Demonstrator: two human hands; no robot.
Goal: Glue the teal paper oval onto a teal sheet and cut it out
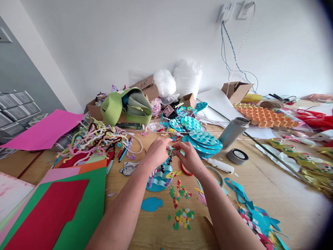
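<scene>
My left hand [158, 152] and my right hand [187, 157] meet in the middle of the table, fingers pinched together on a small green paper piece [171, 151]. Its exact shape is mostly covered by the fingertips. Just beneath them lies a blue paper disc [159, 182] with wavy strips, purple pipe cleaners and a yellow paper fish [173, 174] on it. Nearer to me rest a blue paper fish shape [152, 204], small paper triangles [179, 191] and round paper dots [183, 218]. Red-handled scissors [186, 170] are partly hidden behind my right hand.
Right of my hands are stacked blue discs [205, 144], a grey bottle [234, 132], its lid [237, 156] and a white glue bottle [221, 165]. Pipe cleaners [88, 142] and coloured paper sheets [78, 194] lie left. An orange egg tray [265, 116] sits at the back right.
</scene>
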